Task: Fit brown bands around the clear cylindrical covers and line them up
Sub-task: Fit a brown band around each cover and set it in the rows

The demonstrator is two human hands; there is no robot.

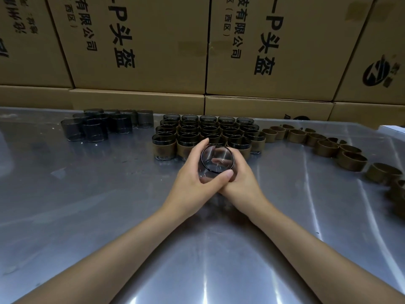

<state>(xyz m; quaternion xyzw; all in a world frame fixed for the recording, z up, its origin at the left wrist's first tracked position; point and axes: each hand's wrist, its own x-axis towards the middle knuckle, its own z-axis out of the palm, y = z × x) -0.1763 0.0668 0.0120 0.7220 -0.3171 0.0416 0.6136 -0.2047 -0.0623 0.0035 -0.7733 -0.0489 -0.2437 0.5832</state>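
- Left hand [192, 172] and right hand [241, 178] both wrap around one clear cover [217, 160], just in front of the banded rows [206, 132].
- Loose brown bands [324, 148] trail off right of those rows; bare covers [96, 126] sit left.

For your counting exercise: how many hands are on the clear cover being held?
2. The left hand wraps the cover from the left; the right hand grips it from the right and below, partly hidden.

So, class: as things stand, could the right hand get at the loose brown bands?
Probably not yet: the right hand grips the clear cover together with the left hand. Once it lets go, bare table lies between it and the brown bands.
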